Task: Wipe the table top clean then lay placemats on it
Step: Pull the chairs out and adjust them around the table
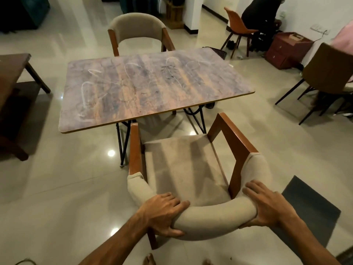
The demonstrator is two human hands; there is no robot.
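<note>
The table top (152, 88) is a brown, purple-tinged slab on thin black legs, marked with white chalk-like loops and dark scribbles. In front of it stands a beige cushioned chair (183, 165) with wooden arms, its seat facing the table and set back from the near edge. My left hand (164, 213) grips the left part of the chair's padded backrest. My right hand (267, 205) grips the right part of the same backrest. No cloth or placemats are visible.
A second beige chair (137, 29) stands at the table's far side. A dark wooden table (11, 73) is on the left, a dark mat (309, 207) on the floor at right. Brown chairs (328, 73), a red cabinet (286, 50) and a seated person (259, 14) fill the back right.
</note>
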